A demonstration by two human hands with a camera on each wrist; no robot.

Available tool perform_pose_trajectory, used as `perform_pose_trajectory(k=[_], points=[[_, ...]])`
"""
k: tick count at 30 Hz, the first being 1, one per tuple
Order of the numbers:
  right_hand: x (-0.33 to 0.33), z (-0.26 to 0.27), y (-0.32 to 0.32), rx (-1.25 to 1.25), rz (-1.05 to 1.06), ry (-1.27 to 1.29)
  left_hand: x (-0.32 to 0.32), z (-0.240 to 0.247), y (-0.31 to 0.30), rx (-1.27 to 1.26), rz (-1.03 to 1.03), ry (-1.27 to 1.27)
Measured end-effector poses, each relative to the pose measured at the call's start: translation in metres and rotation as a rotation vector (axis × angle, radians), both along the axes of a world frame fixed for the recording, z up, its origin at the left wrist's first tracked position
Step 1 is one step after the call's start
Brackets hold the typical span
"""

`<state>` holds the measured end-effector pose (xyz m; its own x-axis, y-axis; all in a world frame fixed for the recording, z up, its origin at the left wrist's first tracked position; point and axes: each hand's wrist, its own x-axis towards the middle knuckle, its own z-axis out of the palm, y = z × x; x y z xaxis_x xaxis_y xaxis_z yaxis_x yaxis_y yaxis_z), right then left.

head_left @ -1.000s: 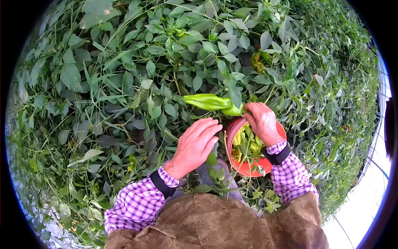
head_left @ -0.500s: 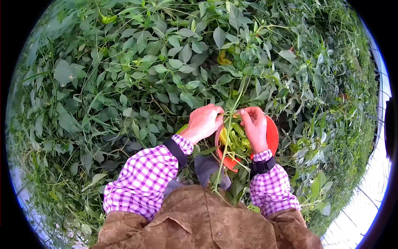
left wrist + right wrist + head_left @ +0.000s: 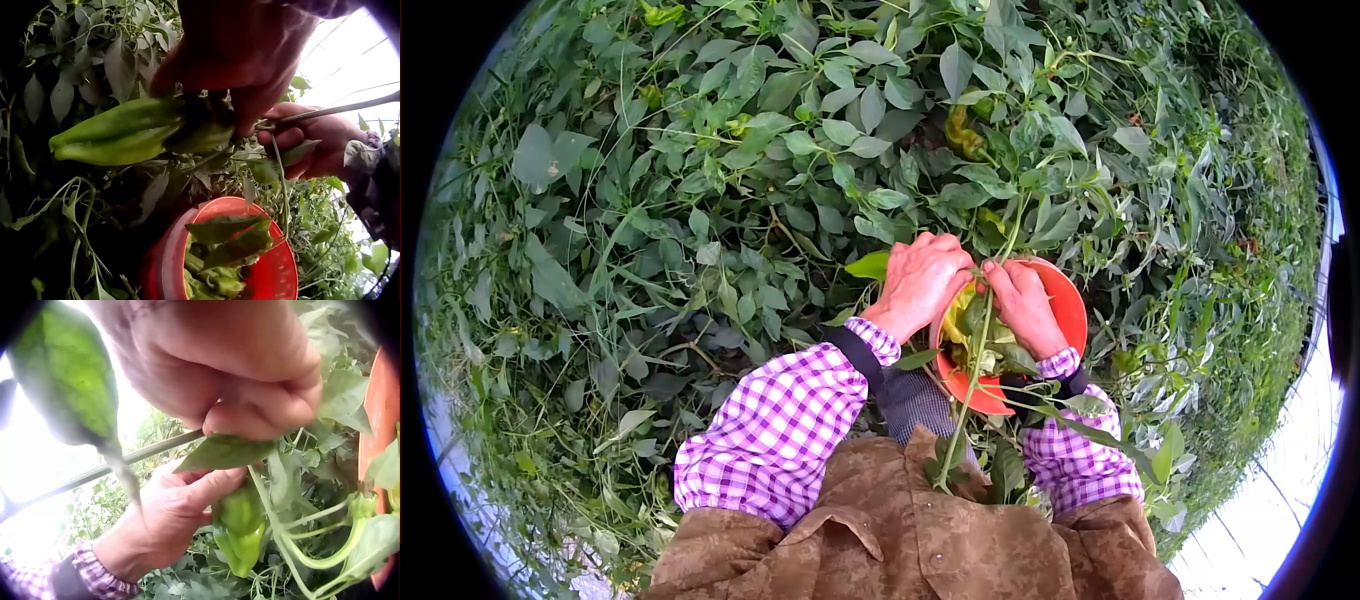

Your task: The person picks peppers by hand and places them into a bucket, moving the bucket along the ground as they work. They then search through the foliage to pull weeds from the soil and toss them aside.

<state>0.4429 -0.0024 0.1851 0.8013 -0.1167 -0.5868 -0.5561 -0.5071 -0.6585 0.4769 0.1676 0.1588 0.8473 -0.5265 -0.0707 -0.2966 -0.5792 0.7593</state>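
A long light-green pepper [image 3: 112, 134] is held near its stem end by my left hand [image 3: 922, 285]. In the head view only the pepper's tip [image 3: 868, 265] shows past that hand. My right hand [image 3: 1030, 310] pinches a green plant stem [image 3: 69, 478] close beside the left fingertips. Leaves hang from this stem, which runs down toward the brown apron in the head view. Just below both hands stands a red bucket [image 3: 284, 269] with several green peppers [image 3: 222, 284] inside. The pepper's stem end is hidden by the left fingers.
Dense pepper plants [image 3: 840, 130] surround me on the front and sides. A yellowish-green pepper [image 3: 965, 135] hangs among leaves ahead, and another pepper [image 3: 662, 14] shows at the far left. My leg [image 3: 912, 405] is close left of the bucket.
The left hand, earlier raised with extended fingers beside the pepper, now grips it. The pepper has moved from the right hand's fingertips to the left hand; a long stem now crosses over the bucket.
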Motion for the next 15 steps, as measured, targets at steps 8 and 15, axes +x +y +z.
perform_pose_trajectory(k=[8,15], points=[[0.003,0.036,-0.039,0.445,-0.327,0.174,0.031,-0.040,0.097,0.357,0.470,0.288],[0.002,0.036,-0.042,0.408,-0.429,0.237,-0.011,0.001,0.069,-0.365,0.600,0.631]])
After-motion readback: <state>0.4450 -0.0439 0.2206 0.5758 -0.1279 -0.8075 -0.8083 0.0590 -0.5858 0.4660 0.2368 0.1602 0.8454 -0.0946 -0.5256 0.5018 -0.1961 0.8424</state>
